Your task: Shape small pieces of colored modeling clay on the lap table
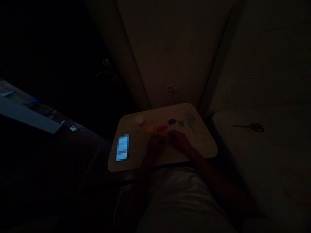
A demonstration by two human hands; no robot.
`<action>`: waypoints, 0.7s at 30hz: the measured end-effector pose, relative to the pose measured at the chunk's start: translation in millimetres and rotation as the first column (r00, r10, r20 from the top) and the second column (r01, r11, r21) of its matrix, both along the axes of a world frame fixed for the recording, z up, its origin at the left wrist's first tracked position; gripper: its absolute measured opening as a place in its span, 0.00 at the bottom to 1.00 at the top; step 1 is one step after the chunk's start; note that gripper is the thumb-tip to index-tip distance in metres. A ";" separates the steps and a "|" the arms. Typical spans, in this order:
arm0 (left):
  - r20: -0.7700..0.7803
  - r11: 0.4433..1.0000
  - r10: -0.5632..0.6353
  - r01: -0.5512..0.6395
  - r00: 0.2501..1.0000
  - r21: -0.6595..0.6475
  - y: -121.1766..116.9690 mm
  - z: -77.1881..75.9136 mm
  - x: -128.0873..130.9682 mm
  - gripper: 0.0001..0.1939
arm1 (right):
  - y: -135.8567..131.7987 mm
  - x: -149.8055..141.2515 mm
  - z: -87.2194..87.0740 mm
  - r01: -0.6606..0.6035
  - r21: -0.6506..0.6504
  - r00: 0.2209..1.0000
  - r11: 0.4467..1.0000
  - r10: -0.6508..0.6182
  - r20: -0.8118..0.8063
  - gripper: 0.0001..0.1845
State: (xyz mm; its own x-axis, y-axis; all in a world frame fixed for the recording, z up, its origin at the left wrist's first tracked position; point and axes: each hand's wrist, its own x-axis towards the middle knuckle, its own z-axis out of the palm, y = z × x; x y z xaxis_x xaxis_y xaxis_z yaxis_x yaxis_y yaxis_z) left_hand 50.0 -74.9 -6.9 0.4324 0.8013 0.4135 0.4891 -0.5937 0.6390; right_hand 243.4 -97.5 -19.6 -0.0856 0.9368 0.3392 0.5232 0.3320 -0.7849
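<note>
The scene is very dark. My left hand (155, 143) and my right hand (177, 139) meet over the small table (136, 161), fingers closed around a small reddish piece (167, 139) that looks like modelling clay. Most of it is hidden by the fingers. Just beyond my hands lie soft-looking coloured lumps: an orange one (150, 129), a flat red oval (162, 128), a purple one (172, 121) and a small green one (181, 123). Several thin teal sticks (190, 120) are at the right, and a pale round tub (139, 120) stands at the back left.
A lit phone (122, 148) rests at the table's left side. On the pale surface to the right is a pair of scissors (252, 127). Behind the table, a cord hangs from a wall socket (172, 86). A dark door with a handle (109, 72) is at the left.
</note>
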 end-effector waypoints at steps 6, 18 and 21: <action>0.012 1.000 -0.004 0.004 1.000 -0.019 -0.9 2.6 1.2 0.04 | 0.4 0.4 -0.5 -0.004 -0.003 1.000 1.000 0.004 0.012 0.11; -0.019 1.000 0.020 -0.020 1.000 0.001 -0.1 1.2 0.6 0.04 | 0.8 0.7 -0.6 -0.009 -0.010 1.000 1.000 0.009 0.025 0.09; -0.019 1.000 0.019 -0.020 1.000 -0.011 0.3 0.1 0.6 0.04 | 0.7 0.6 0.7 -0.006 -0.014 1.000 1.000 0.006 0.029 0.09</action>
